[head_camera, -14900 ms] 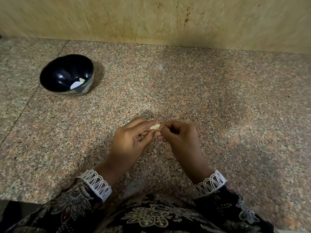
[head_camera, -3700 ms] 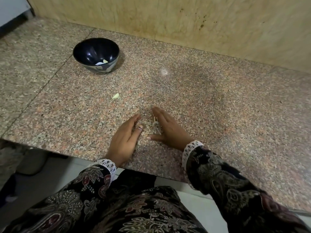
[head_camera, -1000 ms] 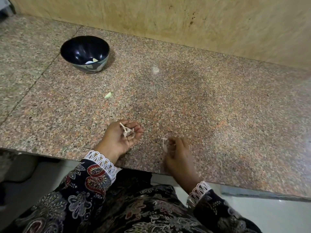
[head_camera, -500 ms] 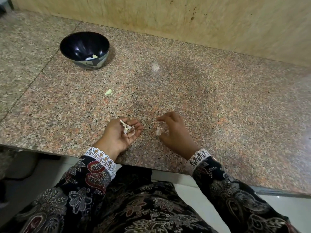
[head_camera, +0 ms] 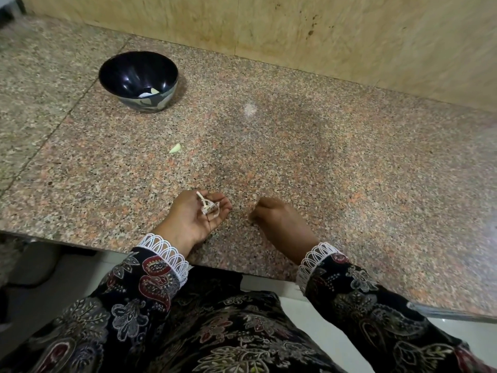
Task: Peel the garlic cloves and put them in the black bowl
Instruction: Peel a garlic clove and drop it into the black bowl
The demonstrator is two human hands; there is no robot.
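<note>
One peeled garlic clove (head_camera: 175, 148) is lying loose on the granite counter (head_camera: 349, 168), pale and curved, roughly between the black bowl (head_camera: 138, 81) and the person's hands and touching neither. The bowl is sitting well off toward the far left of the counter, near the wall, and at least one more pale clove (head_camera: 154, 90) is resting at the bottom of its glossy inside, beside a whitish patch that may be a second clove or only a reflection. Nearer the counter's front edge, the left hand (head_camera: 193, 218) is lying palm up with its fingers loosely cupped, cradling a small tangle of papery garlic skins (head_camera: 208, 205) in the hollow of the palm and fingers. Just beside it, a little to the right and not touching it, the right hand (head_camera: 279, 222) is resting knuckles up on the stone with its fingers curled under; from this angle it is hard to tell whether those fingertips are pinching a scrap of skin or nothing at all. Both wrists are showing white lace cuffs on dark paisley sleeves (head_camera: 150, 281), and the same patterned cloth is filling the bottom of the view. A beige tiled wall (head_camera: 322, 30) is rising behind the counter.
</note>
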